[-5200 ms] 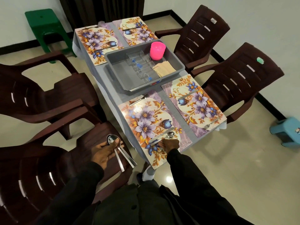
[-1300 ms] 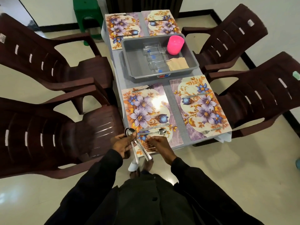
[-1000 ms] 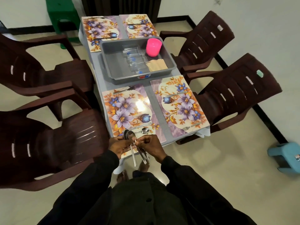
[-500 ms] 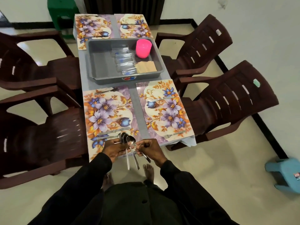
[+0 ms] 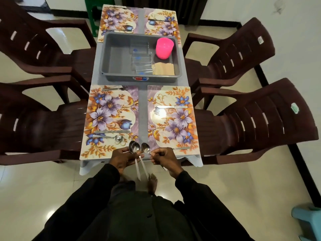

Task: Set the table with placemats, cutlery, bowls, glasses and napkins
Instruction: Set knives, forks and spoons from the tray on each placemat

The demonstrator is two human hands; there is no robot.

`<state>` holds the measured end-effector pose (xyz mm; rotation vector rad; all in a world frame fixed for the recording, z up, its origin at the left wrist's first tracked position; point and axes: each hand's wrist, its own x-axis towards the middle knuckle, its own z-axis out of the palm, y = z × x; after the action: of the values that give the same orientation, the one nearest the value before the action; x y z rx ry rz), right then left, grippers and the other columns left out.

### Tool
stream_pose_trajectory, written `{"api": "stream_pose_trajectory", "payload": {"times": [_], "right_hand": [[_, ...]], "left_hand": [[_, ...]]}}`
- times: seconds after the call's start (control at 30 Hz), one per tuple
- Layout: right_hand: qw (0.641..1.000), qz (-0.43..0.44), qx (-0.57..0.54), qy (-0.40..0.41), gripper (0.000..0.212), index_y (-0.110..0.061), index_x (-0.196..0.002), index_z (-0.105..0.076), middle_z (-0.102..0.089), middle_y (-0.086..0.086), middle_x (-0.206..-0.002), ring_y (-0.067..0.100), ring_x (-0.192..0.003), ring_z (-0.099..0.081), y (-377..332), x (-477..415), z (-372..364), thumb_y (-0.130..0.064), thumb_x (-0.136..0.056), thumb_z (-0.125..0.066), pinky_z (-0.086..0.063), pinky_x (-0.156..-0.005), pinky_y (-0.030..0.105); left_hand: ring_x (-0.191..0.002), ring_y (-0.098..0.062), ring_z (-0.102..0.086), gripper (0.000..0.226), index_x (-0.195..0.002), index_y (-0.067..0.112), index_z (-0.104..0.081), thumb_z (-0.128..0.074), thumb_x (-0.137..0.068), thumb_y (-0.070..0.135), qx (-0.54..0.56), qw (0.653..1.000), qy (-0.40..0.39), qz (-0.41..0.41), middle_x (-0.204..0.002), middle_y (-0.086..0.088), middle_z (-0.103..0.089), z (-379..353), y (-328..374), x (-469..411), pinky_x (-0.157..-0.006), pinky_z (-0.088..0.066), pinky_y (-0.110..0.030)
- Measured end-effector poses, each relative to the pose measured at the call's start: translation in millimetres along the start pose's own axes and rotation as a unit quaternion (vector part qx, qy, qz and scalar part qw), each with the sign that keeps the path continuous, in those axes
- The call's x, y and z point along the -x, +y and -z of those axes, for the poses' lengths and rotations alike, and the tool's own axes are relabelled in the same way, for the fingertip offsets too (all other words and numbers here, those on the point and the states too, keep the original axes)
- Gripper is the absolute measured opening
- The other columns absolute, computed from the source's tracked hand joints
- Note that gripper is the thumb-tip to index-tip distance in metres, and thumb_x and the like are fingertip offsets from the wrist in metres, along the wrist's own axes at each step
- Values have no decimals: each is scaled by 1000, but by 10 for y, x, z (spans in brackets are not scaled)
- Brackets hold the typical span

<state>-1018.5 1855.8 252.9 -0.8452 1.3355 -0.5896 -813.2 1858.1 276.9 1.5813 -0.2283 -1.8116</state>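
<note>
In left hand [image 5: 121, 158] and right hand [image 5: 165, 158], spoons [image 5: 134, 146].

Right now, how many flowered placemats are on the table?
4 placemats: one near left, one near right, one far left, one far right beyond the grey tray, which hides part of the far two.

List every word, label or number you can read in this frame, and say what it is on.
"ASTER TRA": letters on the red-and-blue label on the front wall of the grey tray; both ends are blurred, so the full wording is uncertain.
White sticker on the far right chair: too small to read.
Green sticker on the near right chair: too small to read.
Nothing else is legible.
</note>
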Motion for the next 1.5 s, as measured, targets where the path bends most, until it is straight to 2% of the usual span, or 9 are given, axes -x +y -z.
{"api": "stream_pose_trajectory", "payload": {"times": [0.17,0.37,0.83,0.9,1.03,1.13,1.27,1.4,1.5], "right_hand": [[999,2,-12,45,17,11,-107,-69,-72,15,-83,20,-75,-68,-48,-174,239,0,-94,-67,-60,-71,28],[996,10,-33,78,12,5,-101,-71,-73,17,-86,22,-75,-68,-208,-392,407,6,-89,-70,-60,-71,31],[978,35,70,192,9,-11,-81,-79,-77,4,-82,11,-76,-68,-656,-1253,943,-3,-84,-79,-57,-75,29],[978,33,89,185,3,-7,-81,-79,-76,6,-79,9,-72,-65,-752,-1428,1090,-5,-83,-81,-55,-66,25],[980,25,127,152,17,-9,-73,-75,-74,10,-83,16,-80,-63,-923,-1826,1415,3,-85,-74,-54,-77,33],[973,35,177,145,18,-4,-76,-75,-70,9,-80,13,-78,-60,-1073,-2109,1596,9,-86,-68,-52,-76,26],[965,41,216,142,11,6,-78,-74,-76,19,-100,11,-92,-58,-1127,-2503,1819,5,-87,-69,-49,-83,29],[943,44,304,129,14,-8,-68,-76,-73,12,-75,16,-79,-64,-1328,-2684,1972,-6,-82,-78,-53,-75,36],[927,57,349,122,13,6,-74,-75,-74,22,-79,20,-77,-66,-1415,-2780,2052,-3,-82,-77,-53,-72,35]], "left_hand": [[-99,-37,-75,37,-123,-7,-61,-70,-87,-9,22,1000,-6,-7,-106,-23,-75,-18,103,-65,-84,-63,-39],[-89,-32,-77,38,-124,-10,-62,-70,-87,-10,48,998,14,-24,-104,-23,-76,-33,340,-239,-65,-62,-30],[-80,-31,-78,35,-122,-14,-62,-68,-88,-11,93,995,18,-42,-100,-25,-75,-93,821,-622,-65,-63,-31],[-80,-31,-78,33,-121,-13,-62,-67,-88,-10,101,994,21,-46,-103,-27,-74,-161,882,-679,-64,-63,-31],[-83,-31,-77,33,-121,-12,-62,-67,-89,-10,113,991,36,-55,-107,-29,-73,-334,973,-799,-67,-64,-33],[-87,-34,-77,36,-123,-13,-61,-69,-88,-8,128,989,48,-61,-108,-29,-73,-445,1016,-884,-67,-63,-32],[-89,-36,-76,32,-119,-14,-62,-69,-88,-9,146,984,65,-75,-109,-30,-72,-590,984,-947,-72,-64,-35],[-89,-34,-77,26,-115,-13,-65,-67,-89,-9,155,981,83,-80,-107,-28,-73,-711,915,-966,-78,-64,-36],[-88,-34,-77,24,-113,-14,-66,-66,-89,-10,170,978,91,-75,-107,-29,-73,-752,867,-972,-80,-63,-36]]}}
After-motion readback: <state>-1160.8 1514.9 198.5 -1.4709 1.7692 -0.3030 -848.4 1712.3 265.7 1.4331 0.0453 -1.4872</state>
